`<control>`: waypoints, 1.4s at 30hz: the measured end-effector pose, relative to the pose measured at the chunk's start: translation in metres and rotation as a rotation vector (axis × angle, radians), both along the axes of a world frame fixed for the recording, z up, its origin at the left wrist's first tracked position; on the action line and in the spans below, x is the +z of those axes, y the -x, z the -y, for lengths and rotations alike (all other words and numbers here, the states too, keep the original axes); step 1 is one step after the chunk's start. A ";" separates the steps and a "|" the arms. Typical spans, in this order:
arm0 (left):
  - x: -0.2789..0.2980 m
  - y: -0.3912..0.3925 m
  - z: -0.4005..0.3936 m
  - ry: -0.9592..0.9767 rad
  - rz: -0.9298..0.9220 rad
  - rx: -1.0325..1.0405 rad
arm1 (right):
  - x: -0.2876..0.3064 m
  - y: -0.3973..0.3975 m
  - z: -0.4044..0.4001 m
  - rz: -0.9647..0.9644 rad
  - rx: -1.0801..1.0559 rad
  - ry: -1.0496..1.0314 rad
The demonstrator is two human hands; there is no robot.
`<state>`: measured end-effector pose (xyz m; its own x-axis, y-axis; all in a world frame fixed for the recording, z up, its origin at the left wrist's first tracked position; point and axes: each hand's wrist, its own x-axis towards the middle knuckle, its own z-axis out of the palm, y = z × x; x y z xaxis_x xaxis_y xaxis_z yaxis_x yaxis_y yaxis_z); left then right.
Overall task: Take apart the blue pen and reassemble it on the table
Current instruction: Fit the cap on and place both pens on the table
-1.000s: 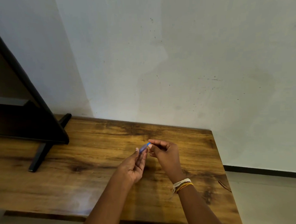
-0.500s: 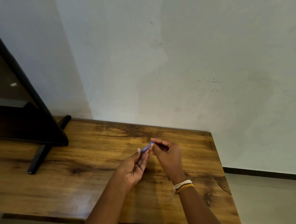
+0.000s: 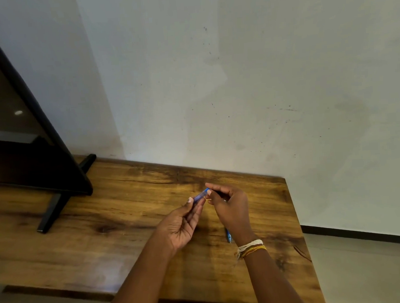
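A blue pen barrel [image 3: 201,195] is held above the wooden table [image 3: 118,217], slanting up to the right. My left hand [image 3: 180,225] grips its lower end between thumb and fingertips, palm up. My right hand [image 3: 230,210] pinches the barrel's upper end with thumb and forefinger. A thin dark part shows just behind those fingertips. Another small blue pen part [image 3: 228,235] lies on the table, half hidden under my right wrist. The rest of the pen is covered by my fingers.
A black flat screen [image 3: 18,150] on a black foot [image 3: 50,212] stands at the left of the table. A pale wall runs behind. The table's right edge [image 3: 299,227] drops to a tiled floor close to my right arm.
Both hands have stayed together over the same spot, with the fingertips shifting slightly along the barrel. A blue part on the table by my right wrist now shows.
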<state>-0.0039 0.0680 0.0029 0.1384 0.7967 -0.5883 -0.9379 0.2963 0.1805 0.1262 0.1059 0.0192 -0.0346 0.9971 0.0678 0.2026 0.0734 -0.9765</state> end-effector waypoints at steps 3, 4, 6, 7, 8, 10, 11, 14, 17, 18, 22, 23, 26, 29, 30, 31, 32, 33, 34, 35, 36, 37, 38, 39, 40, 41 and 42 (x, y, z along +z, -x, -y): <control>0.001 0.000 0.001 -0.001 0.009 0.004 | -0.001 0.000 -0.001 0.044 0.011 -0.010; 0.002 0.000 0.001 -0.001 0.012 0.008 | -0.002 0.001 -0.001 0.054 0.016 -0.019; 0.002 -0.001 0.002 0.004 0.011 0.010 | -0.002 0.001 -0.001 0.075 0.020 -0.048; 0.003 -0.001 0.002 0.009 0.005 0.008 | -0.003 0.001 0.000 0.091 0.019 -0.065; 0.003 -0.002 0.002 0.016 -0.001 0.006 | -0.003 0.001 0.000 0.112 0.018 -0.082; 0.005 -0.002 0.002 0.027 -0.009 0.007 | -0.005 0.002 0.002 0.148 0.024 -0.098; 0.005 -0.003 0.003 0.027 -0.008 0.009 | -0.007 0.003 0.003 0.153 0.029 -0.095; 0.004 -0.004 0.003 0.024 -0.023 0.006 | -0.009 0.007 0.006 0.138 0.031 -0.055; 0.002 -0.005 0.002 0.001 -0.113 -0.020 | -0.011 0.008 0.005 0.021 0.008 0.037; 0.002 -0.006 0.001 -0.010 -0.172 -0.043 | -0.012 0.007 0.004 -0.022 -0.012 0.073; 0.002 -0.012 0.001 -0.016 -0.552 -0.199 | -0.016 0.001 0.001 -0.079 -0.089 0.122; 0.002 -0.014 0.001 -0.015 -0.612 -0.224 | -0.017 0.000 0.001 -0.081 -0.097 0.128; 0.000 -0.018 0.000 -0.019 -0.741 -0.280 | -0.019 -0.002 0.000 -0.061 -0.120 0.156; -0.002 -0.018 -0.001 -0.003 -0.827 -0.281 | -0.020 -0.003 0.000 -0.010 -0.135 0.172; -0.003 -0.018 -0.001 0.011 -0.848 -0.268 | -0.019 -0.004 0.000 0.022 -0.152 0.174; -0.004 -0.018 -0.002 0.027 -0.880 -0.257 | -0.018 -0.006 0.001 0.070 -0.182 0.175; -0.005 -0.019 -0.004 0.044 -0.925 -0.251 | -0.017 -0.009 0.001 0.143 -0.222 0.174; -0.007 -0.020 -0.004 0.055 -0.975 -0.252 | -0.017 -0.012 0.002 0.236 -0.262 0.178; -0.008 -0.022 -0.006 0.062 -1.020 -0.260 | -0.016 -0.016 0.002 0.337 -0.293 0.193; -0.010 -0.024 -0.006 0.068 -1.057 -0.271 | -0.017 -0.019 0.003 0.429 -0.310 0.220; -0.011 -0.027 -0.006 0.077 -1.090 -0.285 | -0.018 -0.022 0.003 0.499 -0.316 0.261; -0.012 -0.030 -0.006 0.086 -1.123 -0.301 | -0.019 -0.026 0.004 0.537 -0.318 0.308; -0.013 -0.033 -0.006 0.093 -1.160 -0.319 | -0.020 -0.028 0.004 0.552 -0.316 0.357; -0.014 -0.035 -0.006 0.096 -1.199 -0.338 | -0.020 -0.031 0.004 0.556 -0.310 0.395; -0.015 -0.037 -0.006 0.098 -1.238 -0.350 | -0.021 -0.033 0.004 0.553 -0.294 0.422; -0.015 -0.039 -0.006 0.102 -1.281 -0.360 | -0.022 -0.034 0.004 0.552 -0.272 0.439; -0.015 -0.040 -0.006 0.107 -1.329 -0.367 | -0.023 -0.035 0.004 0.554 -0.248 0.450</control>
